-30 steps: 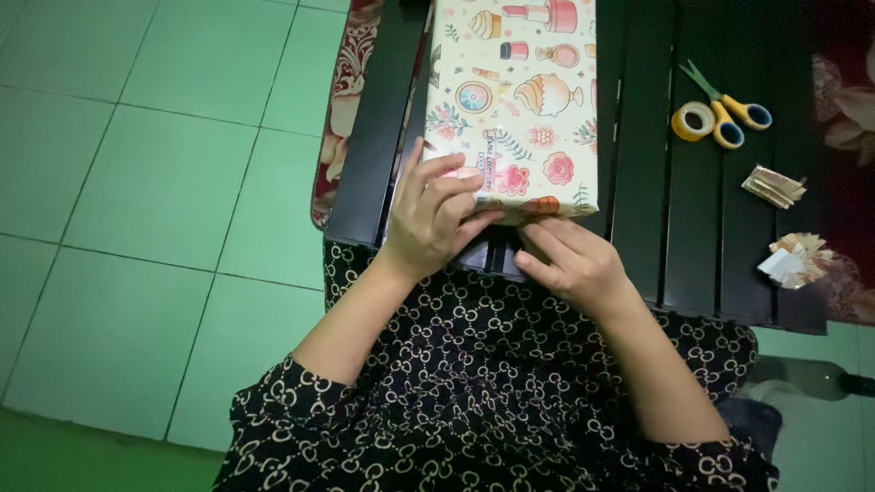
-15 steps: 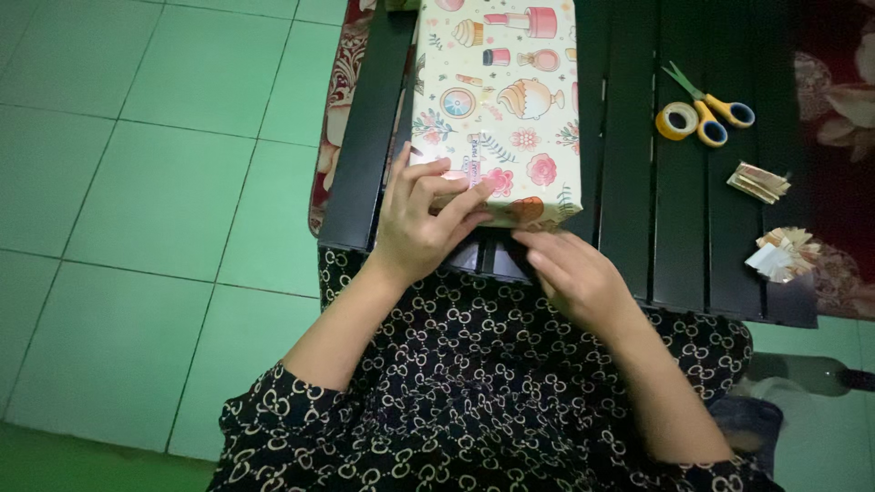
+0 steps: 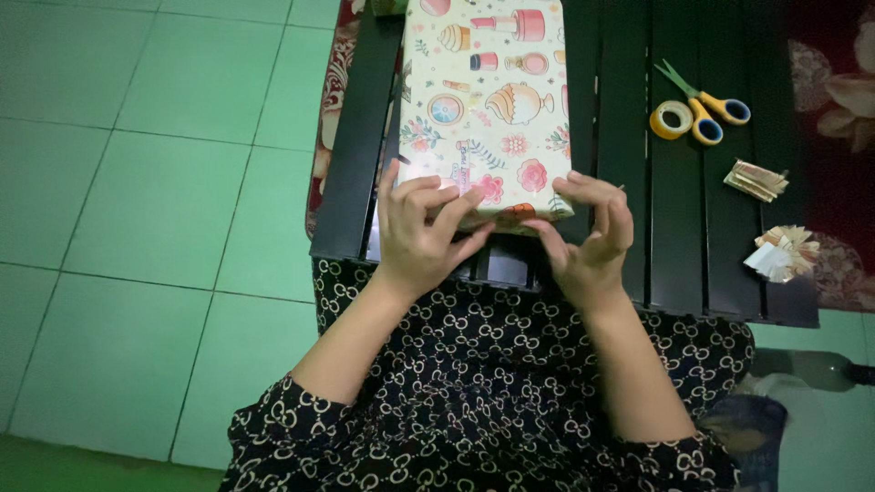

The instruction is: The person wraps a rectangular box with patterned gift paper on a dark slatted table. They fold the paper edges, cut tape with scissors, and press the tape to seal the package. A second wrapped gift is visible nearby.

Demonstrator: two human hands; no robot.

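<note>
View from above, looking down at a person's lap and a low black slatted table [image 3: 629, 182] set on pale green floor tiles [image 3: 155, 182]. A rectangular box in gift wrap [image 3: 488, 109] lies on the table w/ its long side running away from the person; the paper is cream w/ pink flowers, shells and small bottles. The box's near end sits close to the table's front edge, right above the person's knees.

Both hands work at that near end. The left hand [image 3: 421, 239] rests on the box's near left corner, fingers [image 3: 428, 193] spread and curled over the paper, pressing it down, thumb toward the middle. The right hand [image 3: 592, 239] is at the near right corner, fingers [image 3: 597, 196] bent over the top edge and thumb tucked under toward the end flap, pinching the paper there. Neither hand is closed in a fist; both grip or press the wrapping. The 2 hands sit near each other but do not touch.

To the right on the table, well apart from the box: scissors w/ yellow and blue handles [image 3: 706, 102], a roll of tape [image 3: 672, 119] touching them, and 2 small bundles of folded paper [image 3: 756, 179] [image 3: 782, 252] nearer the right edge.

The person wears a black garment w/ a pale ring pattern [image 3: 474, 392]. A red floral cloth [image 3: 843, 100] shows beyond the table on the right.
</note>
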